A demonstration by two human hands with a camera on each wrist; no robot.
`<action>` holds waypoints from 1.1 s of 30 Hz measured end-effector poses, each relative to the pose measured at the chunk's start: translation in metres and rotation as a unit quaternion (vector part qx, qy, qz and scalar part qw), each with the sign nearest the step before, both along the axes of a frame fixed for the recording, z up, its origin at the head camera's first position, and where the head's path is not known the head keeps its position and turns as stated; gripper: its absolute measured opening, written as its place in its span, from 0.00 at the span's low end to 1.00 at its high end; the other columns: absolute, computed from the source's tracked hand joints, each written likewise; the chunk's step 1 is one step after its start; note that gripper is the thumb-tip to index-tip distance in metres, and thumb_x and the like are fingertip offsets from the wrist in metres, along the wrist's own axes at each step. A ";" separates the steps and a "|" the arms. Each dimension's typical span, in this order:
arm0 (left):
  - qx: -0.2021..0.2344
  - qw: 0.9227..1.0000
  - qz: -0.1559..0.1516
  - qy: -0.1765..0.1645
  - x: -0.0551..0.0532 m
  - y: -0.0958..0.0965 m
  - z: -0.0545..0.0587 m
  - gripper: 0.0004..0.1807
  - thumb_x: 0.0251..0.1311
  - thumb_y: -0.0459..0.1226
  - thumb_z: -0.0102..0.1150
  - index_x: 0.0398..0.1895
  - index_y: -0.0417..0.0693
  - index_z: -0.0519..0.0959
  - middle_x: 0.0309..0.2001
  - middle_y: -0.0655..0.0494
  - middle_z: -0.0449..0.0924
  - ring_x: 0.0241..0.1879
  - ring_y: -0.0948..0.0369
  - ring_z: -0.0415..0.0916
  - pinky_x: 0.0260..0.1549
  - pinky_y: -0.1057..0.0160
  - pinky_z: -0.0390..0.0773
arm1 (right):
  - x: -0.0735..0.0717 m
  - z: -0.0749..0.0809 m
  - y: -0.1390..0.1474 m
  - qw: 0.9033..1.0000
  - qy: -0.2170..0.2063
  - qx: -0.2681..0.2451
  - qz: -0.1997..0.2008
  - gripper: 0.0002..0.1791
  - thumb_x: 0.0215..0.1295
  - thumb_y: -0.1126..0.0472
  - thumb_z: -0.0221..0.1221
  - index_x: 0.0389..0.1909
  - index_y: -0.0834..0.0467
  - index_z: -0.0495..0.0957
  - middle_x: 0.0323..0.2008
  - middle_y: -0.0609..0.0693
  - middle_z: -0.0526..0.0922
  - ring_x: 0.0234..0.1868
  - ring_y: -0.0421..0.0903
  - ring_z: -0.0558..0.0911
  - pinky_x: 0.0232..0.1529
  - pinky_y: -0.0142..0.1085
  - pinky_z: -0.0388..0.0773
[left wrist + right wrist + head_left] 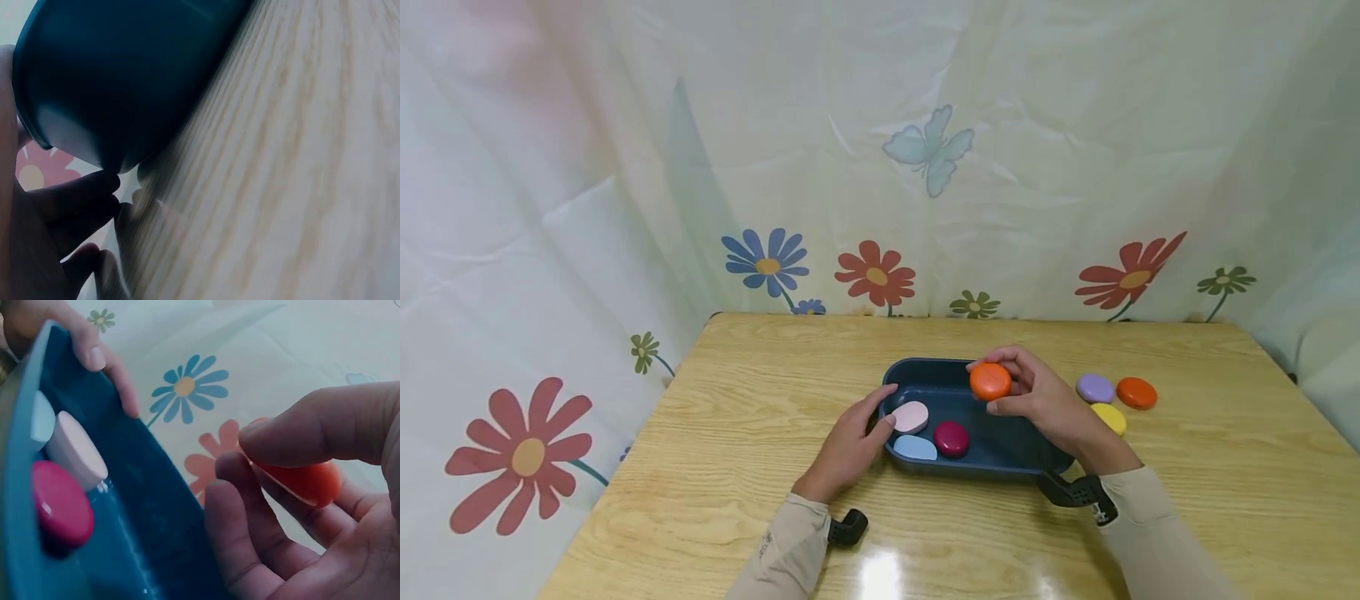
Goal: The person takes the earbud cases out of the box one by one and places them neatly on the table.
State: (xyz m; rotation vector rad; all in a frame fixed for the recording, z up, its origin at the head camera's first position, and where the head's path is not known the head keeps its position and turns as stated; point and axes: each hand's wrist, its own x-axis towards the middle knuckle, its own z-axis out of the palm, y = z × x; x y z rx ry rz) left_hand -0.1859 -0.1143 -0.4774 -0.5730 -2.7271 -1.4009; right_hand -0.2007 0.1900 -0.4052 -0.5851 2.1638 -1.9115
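Observation:
A dark blue tray [1000, 437] stands on the table. My left hand [846, 446] grips its left end; in the right wrist view the thumb [94, 357] hooks over the rim. Above the right half of the tray, my right hand [1056, 412] pinches an orange rounded disc [990, 381] between thumb and fingers. Inside the tray, toward the left, lie a pale pink oval disc [912, 415], a light blue disc [915, 447] and a magenta disc [951, 438]. The left wrist view shows the tray's outer wall [125, 81] with fingers [75, 194] below it.
Right of the tray, a purple disc [1095, 387], a yellow disc [1108, 418] and an orange-red disc [1137, 392] lie together on the wooden table [737, 400]. The right forearm partly covers the yellow one. A flowered curtain [820, 167] hangs behind the table's back edge.

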 end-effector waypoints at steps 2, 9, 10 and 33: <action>0.003 1.000 0.003 -0.002 0.000 0.000 0.000 0.26 0.74 0.52 0.47 0.74 0.67 0.66 0.72 0.61 0.66 0.71 0.58 0.61 0.70 0.49 0.61 | 0.002 0.000 0.003 1.000 0.005 0.010 -0.005 0.38 0.58 0.76 0.63 0.69 0.64 0.60 0.66 0.64 0.68 0.57 0.51 0.76 0.52 0.36 0.81; 0.006 1.000 0.001 0.000 -0.001 0.000 0.001 0.26 0.75 0.51 0.47 0.74 0.66 0.66 0.72 0.61 0.66 0.71 0.59 0.61 0.70 0.50 0.61 | 0.011 0.004 0.015 0.999 0.029 0.044 -0.012 0.37 0.62 0.76 0.62 0.72 0.64 0.63 0.67 0.65 0.66 0.56 0.47 0.77 0.52 0.32 0.80; 0.005 1.000 0.000 0.000 -0.001 0.000 0.001 0.26 0.75 0.51 0.47 0.74 0.66 0.65 0.72 0.61 0.66 0.71 0.59 0.61 0.70 0.51 0.61 | 0.012 0.004 0.016 0.998 0.032 0.044 -0.011 0.36 0.62 0.75 0.62 0.72 0.64 0.63 0.66 0.65 0.66 0.56 0.46 0.78 0.52 0.33 0.80; 0.008 1.000 0.000 -0.010 0.000 0.001 -0.001 0.27 0.74 0.53 0.47 0.74 0.68 0.65 0.72 0.62 0.65 0.71 0.59 0.61 0.70 0.50 0.61 | 0.026 -0.004 0.073 0.998 0.031 -0.040 -0.031 0.33 0.68 0.78 0.56 0.72 0.55 0.64 0.56 0.54 0.71 0.46 0.47 0.85 0.44 0.33 0.83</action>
